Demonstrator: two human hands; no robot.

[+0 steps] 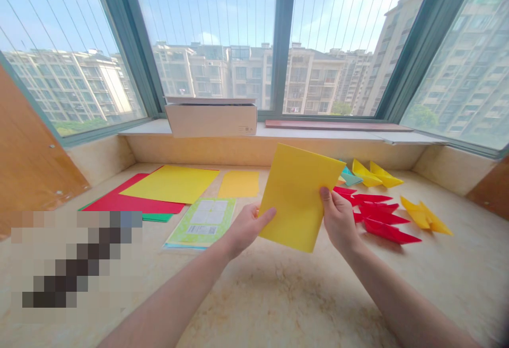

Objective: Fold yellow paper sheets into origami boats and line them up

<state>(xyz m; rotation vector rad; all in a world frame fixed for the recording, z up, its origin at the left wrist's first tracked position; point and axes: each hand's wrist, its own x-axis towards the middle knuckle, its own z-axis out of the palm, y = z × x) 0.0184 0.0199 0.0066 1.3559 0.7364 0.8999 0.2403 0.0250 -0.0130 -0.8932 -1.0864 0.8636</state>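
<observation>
A yellow sheet of paper (299,194) is held up in the air above the stone ledge, tilted a little. My left hand (247,226) pinches its lower left edge, thumb on the near face. At the right edge my right hand (338,215) grips it the same way, thumb in front and fingers behind. Just beyond the right hand lie several red folded paper boats (384,215), partly covered by that hand. Behind them stand yellow folded paper boats (376,174) and a light blue folded piece (350,177), half hidden by the sheet.
On the left lie a large yellow sheet (173,183), a red sheet (119,198) and a green one beneath. A paper pack (207,218) and an orange-yellow sheet (239,183) are nearer the middle. Another yellow boat (425,215) sits far right. A white box (210,120) rests on the sill.
</observation>
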